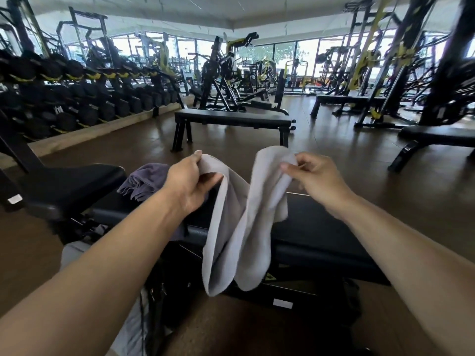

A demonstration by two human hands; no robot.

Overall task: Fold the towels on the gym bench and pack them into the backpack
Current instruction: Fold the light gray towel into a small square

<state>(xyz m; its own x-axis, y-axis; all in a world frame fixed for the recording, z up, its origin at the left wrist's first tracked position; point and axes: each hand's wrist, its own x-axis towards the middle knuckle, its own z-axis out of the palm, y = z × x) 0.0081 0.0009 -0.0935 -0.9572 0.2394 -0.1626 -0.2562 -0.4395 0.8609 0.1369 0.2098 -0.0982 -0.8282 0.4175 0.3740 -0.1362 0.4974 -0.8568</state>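
A light grey towel [239, 227] hangs in the air above the black gym bench [316, 227], sagging in two long folds. My left hand [190, 181] pinches its upper left corner between thumb and fingers. My right hand [313, 176] pinches the upper right corner. A darker purple-grey towel [144, 181] lies crumpled on the bench behind my left hand. A black and grey backpack [159, 286] stands on the floor in front of the bench, partly hidden by my left forearm.
A second black flat bench [231, 119] stands ahead on the brown floor. A dumbbell rack [77, 98] lines the left wall. Weight machines and another bench [437, 140] stand at the right. An angled bench pad [64, 186] sits at the left.
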